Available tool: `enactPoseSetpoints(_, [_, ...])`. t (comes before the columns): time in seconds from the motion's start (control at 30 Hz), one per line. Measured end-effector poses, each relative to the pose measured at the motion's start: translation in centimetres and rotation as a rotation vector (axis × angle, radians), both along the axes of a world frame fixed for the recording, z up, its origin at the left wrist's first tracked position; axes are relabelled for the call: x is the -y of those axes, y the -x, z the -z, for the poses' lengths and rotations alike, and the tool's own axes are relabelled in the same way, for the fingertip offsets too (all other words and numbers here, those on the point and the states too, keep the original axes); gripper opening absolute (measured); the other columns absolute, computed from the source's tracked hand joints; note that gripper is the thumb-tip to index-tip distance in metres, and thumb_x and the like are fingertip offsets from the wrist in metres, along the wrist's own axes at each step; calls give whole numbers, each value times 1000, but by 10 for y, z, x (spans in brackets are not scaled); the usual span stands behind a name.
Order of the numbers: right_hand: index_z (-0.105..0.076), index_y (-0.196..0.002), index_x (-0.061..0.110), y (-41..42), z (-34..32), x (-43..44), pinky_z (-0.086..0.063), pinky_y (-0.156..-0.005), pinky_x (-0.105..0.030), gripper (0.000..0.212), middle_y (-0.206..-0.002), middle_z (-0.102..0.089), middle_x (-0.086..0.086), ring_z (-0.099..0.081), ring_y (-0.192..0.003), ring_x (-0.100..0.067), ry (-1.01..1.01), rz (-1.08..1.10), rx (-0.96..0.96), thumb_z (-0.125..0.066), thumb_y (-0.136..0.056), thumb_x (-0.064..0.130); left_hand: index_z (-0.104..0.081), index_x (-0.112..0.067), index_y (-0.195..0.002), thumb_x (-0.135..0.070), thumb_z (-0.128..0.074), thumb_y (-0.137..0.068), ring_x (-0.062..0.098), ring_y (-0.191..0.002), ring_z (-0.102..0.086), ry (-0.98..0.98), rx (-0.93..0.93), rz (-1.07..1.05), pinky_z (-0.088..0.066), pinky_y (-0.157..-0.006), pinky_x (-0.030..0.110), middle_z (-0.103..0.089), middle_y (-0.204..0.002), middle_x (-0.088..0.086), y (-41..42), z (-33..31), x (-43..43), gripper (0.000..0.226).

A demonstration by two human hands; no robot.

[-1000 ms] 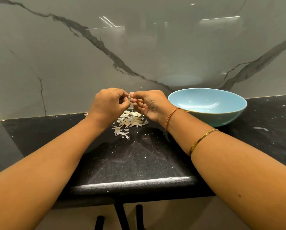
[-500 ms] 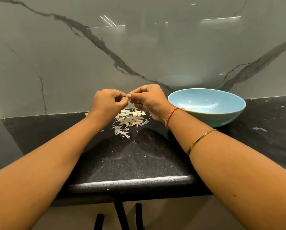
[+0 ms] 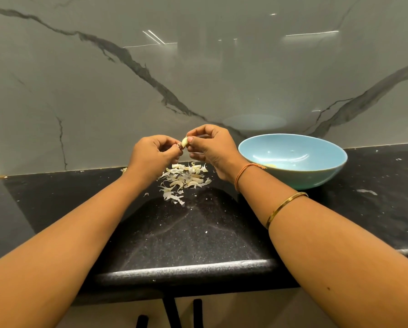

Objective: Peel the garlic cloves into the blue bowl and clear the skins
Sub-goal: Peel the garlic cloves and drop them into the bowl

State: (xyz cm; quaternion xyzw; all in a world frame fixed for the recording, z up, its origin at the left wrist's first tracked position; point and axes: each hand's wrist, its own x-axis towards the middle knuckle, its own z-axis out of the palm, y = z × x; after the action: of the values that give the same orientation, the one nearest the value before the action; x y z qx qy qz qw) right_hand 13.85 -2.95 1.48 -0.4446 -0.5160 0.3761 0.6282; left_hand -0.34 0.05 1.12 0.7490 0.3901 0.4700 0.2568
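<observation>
Pinching clove (image 3: 184, 141) at frame centre in right hand (image 3: 212, 149), left hand (image 3: 153, 153) nipping its skin end, both hovering over skins (image 3: 186, 178) so peelings drop there.

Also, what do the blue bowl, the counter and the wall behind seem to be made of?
Blue bowl: probably glazed ceramic, possibly melamine; smooth gloss with curved light streaks inside.
Counter: black polished stone, likely granite; fine pale speckles, shiny rounded edge.
Wall: glossy grey marble or marble-look slab; dark veins, reflected ceiling lights.
</observation>
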Motion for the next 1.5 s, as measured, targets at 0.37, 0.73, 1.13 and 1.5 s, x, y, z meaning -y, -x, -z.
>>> enactPoseSetpoints(0.37, [-62,-100,-9,0,1,-1,-58,-71,-27,19,-85,-62,-12,-62,-75,-16,-24,-39,-5,-66,-82,-4,-68,-26,-74,-10,-64,-87,35,-76,-67,-39,-14,-10,-57,-76,48,-70,-74,11,0,0,0,21])
enactPoseSetpoints(0.73, [-61,-107,-2,2,1,-2,-57,-71,-27,24,-96,-62,-16,-60,-85,-18,-57,-24,89,-63,-83,-5,-70,-17,-72,-23,-59,-92,17,-68,-62,136,196,-68,-55,-67,30,-69,-74,5,3,2,-13,23])
enactPoseSetpoints(1.13, [-70,-92,10,7,4,-4,-54,-76,-19,10,-85,-69,-1,-64,-80,-11,-230,235,495,-68,-82,11,-65,-2,-85,-6,-63,-85,4,-56,-64,492,539,200,-53,-58,12,-69,-62,-1,-4,-2,-1,5])
enactPoseSetpoints(1.5, [-67,-102,8,7,4,-4,-55,-82,-22,20,-88,-69,-5,-67,-83,-15,-280,241,423,-70,-82,11,-64,-1,-89,-2,-55,-89,5,-57,-64,620,717,300,-52,-54,11,-68,-63,2,-3,-6,0,9])
